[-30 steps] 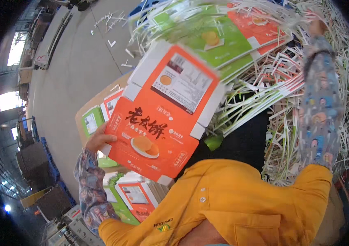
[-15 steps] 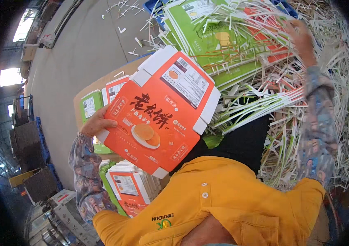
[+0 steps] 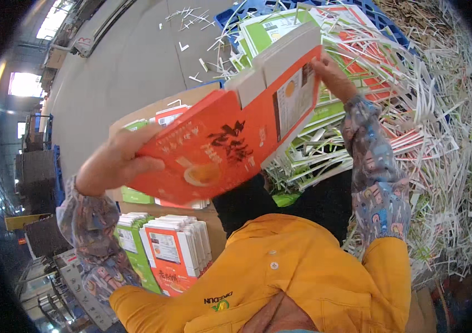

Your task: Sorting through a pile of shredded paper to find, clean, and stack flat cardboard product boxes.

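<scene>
Between my two hands is a stack of flat orange carton blanks, raised and bowed along its length, with white flaps on the far edge. My left hand grips its left end, thumb over the printed face. My right hand has closed on the far right end, above a heap of printed sheets. Under that right hand lie green printed sheets and orange printed sheets, partly covered by thin paper offcut strips. The stack hides much of what lies beneath it.
To the lower left, stacked orange blanks and green blanks rest on a brown cardboard sheet. A blue pallet shows under the sheets at the top. A large mound of paper strips fills the right side.
My right hand has moved left from the strips and taken hold of the stack's far right end. The stack has gone from flat to bowed and tilted, with my left hand still holding it.
</scene>
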Tool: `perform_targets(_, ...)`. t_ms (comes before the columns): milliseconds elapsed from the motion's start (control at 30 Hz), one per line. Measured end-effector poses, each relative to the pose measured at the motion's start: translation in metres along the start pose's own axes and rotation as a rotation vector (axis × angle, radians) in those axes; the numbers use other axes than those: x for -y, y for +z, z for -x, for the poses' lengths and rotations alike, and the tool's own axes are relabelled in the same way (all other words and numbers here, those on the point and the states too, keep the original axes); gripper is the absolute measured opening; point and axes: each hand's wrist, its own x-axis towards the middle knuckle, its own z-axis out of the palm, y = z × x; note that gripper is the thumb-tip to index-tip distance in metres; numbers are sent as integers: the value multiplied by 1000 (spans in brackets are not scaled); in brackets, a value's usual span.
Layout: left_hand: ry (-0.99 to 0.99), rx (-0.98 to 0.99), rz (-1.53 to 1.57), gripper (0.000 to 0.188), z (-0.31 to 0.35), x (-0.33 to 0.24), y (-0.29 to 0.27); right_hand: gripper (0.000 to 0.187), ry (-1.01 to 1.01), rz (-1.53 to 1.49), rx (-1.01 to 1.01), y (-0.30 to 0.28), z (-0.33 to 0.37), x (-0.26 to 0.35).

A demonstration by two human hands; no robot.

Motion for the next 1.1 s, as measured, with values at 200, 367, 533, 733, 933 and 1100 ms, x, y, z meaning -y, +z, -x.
perform_targets(200,216,-217,-217,34,-52,1,-13,26,-258,185,-451,-63,50,64)
perform_targets(367,366,-386,-221,25,-139,28,36,27,-314,186,-514,-110,71,60)
perform_targets(533,281,-399,-395,20,-205,51,94,32,-140,331,-488,-150,89,23)
perform_targets(733,92,-536,-354,19,-169,77,87,34,-119,314,-536,-141,84,10)
perform_targets(933,-2,-851,926,74,-156,135,142,32,-119,299,-564,-147,79,-1)
perform_targets(1100,228,-712,1034,75,-200,153,187,37,-117,266,-605,-136,72,2)
